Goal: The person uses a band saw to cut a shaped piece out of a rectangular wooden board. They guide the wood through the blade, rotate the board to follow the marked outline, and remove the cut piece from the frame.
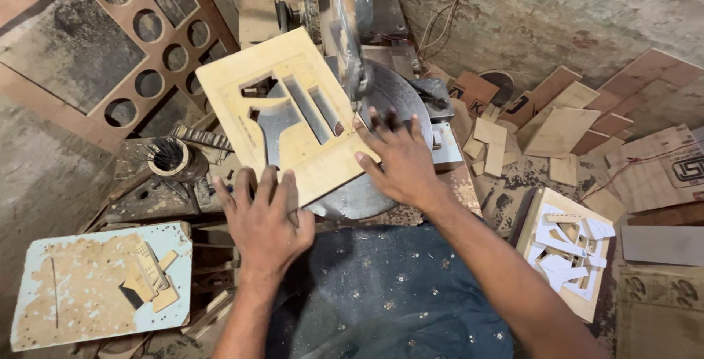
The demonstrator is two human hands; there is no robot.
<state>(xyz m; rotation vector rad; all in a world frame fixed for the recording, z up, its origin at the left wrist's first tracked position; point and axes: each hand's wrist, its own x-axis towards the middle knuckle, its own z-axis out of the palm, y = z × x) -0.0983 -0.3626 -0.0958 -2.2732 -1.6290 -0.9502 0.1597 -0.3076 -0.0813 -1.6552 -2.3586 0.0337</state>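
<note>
A pale wooden board (293,73) with several cut-out slots lies tilted on the round metal table (400,102) of a scroll saw. The saw's upright arm and blade (345,29) come down at the board's right edge. My left hand (265,220) presses flat on the board's near-left edge, fingers spread. My right hand (400,157) lies flat on the board's near-right corner, close to the blade, its fingertips blurred.
A board with round holes (147,44) leans at the back left. A worn pale board (95,286) with small offcuts lies at the near left. A frame with white cut pieces (568,253) and several wood offcuts (561,121) lie at the right.
</note>
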